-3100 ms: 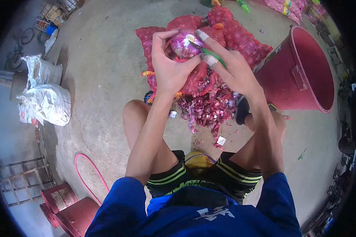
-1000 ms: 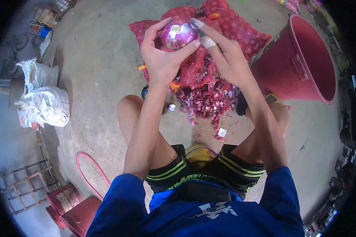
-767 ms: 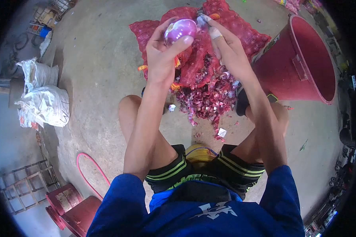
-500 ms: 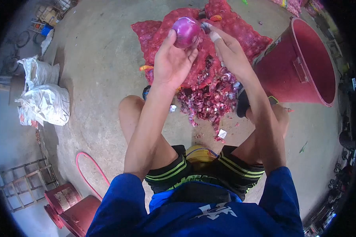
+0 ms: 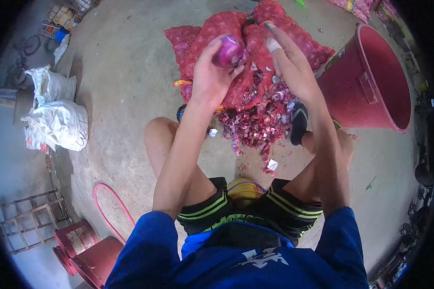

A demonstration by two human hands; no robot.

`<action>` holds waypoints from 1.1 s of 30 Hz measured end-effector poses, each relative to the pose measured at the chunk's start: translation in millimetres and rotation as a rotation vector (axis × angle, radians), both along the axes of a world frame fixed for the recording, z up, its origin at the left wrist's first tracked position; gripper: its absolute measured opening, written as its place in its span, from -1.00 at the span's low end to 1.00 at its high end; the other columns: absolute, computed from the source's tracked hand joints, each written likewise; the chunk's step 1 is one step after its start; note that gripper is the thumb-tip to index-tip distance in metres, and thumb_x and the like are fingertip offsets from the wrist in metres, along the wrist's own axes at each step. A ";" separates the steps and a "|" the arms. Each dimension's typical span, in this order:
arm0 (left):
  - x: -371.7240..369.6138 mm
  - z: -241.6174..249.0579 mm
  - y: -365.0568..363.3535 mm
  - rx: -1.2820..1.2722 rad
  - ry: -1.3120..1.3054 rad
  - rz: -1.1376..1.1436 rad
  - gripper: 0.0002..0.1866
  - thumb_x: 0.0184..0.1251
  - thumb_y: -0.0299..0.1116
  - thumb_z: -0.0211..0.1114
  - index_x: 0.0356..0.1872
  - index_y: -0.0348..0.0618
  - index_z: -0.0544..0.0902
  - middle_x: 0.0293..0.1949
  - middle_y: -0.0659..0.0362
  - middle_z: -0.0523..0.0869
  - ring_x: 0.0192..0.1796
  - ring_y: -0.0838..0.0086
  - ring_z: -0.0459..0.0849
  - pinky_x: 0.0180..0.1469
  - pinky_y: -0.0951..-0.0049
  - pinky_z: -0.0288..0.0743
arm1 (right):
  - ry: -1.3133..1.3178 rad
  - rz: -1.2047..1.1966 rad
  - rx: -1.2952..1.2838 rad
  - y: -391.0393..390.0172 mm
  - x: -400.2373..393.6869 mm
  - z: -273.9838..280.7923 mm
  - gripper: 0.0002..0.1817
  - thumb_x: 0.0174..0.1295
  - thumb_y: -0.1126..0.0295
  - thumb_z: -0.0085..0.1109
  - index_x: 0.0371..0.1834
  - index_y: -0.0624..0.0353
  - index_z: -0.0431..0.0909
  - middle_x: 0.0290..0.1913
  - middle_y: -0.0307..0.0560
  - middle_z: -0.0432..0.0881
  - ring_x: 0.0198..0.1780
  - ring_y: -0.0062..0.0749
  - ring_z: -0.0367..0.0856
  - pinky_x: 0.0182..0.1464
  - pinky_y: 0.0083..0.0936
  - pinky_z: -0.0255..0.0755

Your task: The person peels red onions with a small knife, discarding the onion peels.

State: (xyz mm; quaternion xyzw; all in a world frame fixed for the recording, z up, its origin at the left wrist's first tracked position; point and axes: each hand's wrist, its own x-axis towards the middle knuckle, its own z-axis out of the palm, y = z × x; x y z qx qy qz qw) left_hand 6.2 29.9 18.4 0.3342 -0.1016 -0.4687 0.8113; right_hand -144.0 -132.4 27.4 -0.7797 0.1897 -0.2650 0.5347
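Observation:
My left hand (image 5: 211, 79) is closed around a red onion (image 5: 229, 52), its purple skin shiny with a paler patch. A little to the right, my right hand (image 5: 294, 67) is apart from the onion with its fingers stretched out. White tape wraps one of its digits, and a small greyish tip shows at the end; I cannot make out what that is. Pale bits of onion skin (image 5: 275, 79) show just below that hand. Under both hands lies a heap of onion peelings (image 5: 255, 127) on the floor, against red mesh sacks (image 5: 217, 29) full of onions.
A large red tub (image 5: 345, 91) stands tilted-looking at my right. White sacks (image 5: 60, 125) sit at the left, with a pink hose (image 5: 108, 207) and red containers (image 5: 99, 260) nearer me. My feet flank the peelings.
My right hand has moved away from the onion to the right, its fingers now straighter. The left hand has turned slightly, lowering the onion a little. Bits of skin have come into view below the right hand.

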 end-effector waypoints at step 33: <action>-16.0 12.9 -16.8 0.178 -0.226 0.301 -0.59 0.81 -0.07 -0.08 0.17 -0.09 0.65 0.07 0.20 0.79 0.06 0.45 0.76 0.08 0.34 0.65 | 0.000 0.000 -0.542 47.1 10.1 12.6 -0.47 0.60 0.27 0.18 0.61 -0.11 0.52 -0.41 0.19 0.69 -0.37 0.18 0.72 -0.25 -0.02 0.55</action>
